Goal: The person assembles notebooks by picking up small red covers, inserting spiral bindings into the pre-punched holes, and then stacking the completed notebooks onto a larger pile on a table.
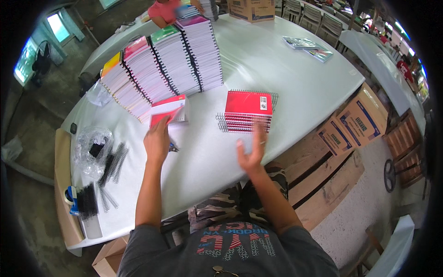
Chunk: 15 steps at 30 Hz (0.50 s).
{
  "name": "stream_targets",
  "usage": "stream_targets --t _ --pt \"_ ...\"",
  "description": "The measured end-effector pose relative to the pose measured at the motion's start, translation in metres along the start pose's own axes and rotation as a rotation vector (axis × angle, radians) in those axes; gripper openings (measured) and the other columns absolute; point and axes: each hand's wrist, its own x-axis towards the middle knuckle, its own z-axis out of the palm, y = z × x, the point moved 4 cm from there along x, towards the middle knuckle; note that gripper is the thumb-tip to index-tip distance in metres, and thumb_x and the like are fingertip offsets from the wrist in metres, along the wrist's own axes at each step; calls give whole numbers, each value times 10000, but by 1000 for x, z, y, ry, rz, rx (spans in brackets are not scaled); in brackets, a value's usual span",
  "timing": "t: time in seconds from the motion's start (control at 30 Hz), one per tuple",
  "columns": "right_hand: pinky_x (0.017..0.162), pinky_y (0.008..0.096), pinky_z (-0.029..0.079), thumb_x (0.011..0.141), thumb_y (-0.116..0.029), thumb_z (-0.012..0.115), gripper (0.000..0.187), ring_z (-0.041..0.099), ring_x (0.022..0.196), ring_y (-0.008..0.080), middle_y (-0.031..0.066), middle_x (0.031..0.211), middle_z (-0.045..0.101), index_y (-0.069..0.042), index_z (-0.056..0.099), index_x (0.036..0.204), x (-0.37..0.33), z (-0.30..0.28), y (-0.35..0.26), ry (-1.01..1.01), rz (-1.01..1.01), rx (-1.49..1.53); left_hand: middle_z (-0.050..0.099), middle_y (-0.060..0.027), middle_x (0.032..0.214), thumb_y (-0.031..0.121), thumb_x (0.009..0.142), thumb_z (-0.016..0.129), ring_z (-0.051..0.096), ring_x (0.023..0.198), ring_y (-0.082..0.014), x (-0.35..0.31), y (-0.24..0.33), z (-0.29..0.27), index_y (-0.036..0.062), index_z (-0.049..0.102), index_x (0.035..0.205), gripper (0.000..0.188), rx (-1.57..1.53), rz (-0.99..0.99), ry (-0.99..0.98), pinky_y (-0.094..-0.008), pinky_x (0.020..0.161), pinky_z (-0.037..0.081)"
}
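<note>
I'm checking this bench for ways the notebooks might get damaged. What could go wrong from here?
The red cover looks bent at the left hand, so it might crease.

The red notebook pile has wire coils jutting out on both sides; they could snag each other, or the open right hand beside the pile might knock it askew.

The tall notebook stacks stand close behind the left hand's work, so a bump might topple one.

notebook pile (pixel 244 102) on table (pixel 272 60) | coils (pixel 86 199) left | paper stacks (pixel 173 62) behind left
</note>
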Motion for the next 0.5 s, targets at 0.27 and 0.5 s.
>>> stream_targets --t 0.27,0.5 --pt "1060 479 244 763 -199 657 755 259 1338 364 139 1441 322 -59 281 1403 -19 66 -81 -599 -70 182 610 -140 1132 -36 802 517 572 1076 -299 -7 17 -32 67 577 1166 382 -92 189 439 -358 923 443" --pt "1052 486 244 757 -165 657 822 223 1314 473 256 1420 283 -23 187 1416 -30 81 -49 -708 217 222 626 -165 1073 136 848 569 604 1003 -278 22 -7 10 50 598 1117 284 46 284 203 -387 859 470"
